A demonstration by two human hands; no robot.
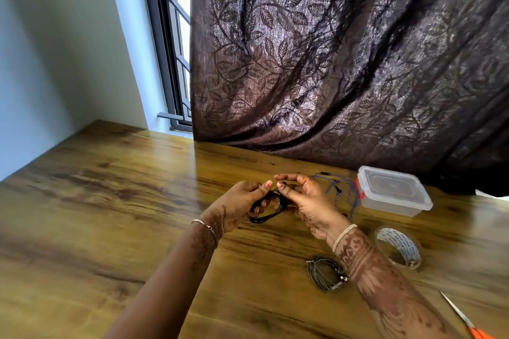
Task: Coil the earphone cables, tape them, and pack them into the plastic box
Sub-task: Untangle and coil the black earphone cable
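Both my hands hold a black earphone cable (pixel 271 208) wound into a coil just above the wooden table. My left hand (pixel 242 201) grips the coil's left side. My right hand (pixel 305 198) pinches the cable's end at the top right of the coil. A grey coiled earphone cable (pixel 325 274) lies on the table by my right forearm. A loose blue-purple earphone cable (pixel 343 191) lies uncoiled behind my right hand. The clear plastic box (pixel 392 191), lid on, stands to the right of it. A roll of clear tape (pixel 398 246) lies in front of the box.
Scissors with orange handles (pixel 465 320) lie at the lower right edge. A dark leaf-patterned curtain (pixel 344 63) hangs down onto the table's far edge. A window frame (pixel 168 49) and a pale wall are at the far left. The wooden table (pixel 110 201) stretches to the left.
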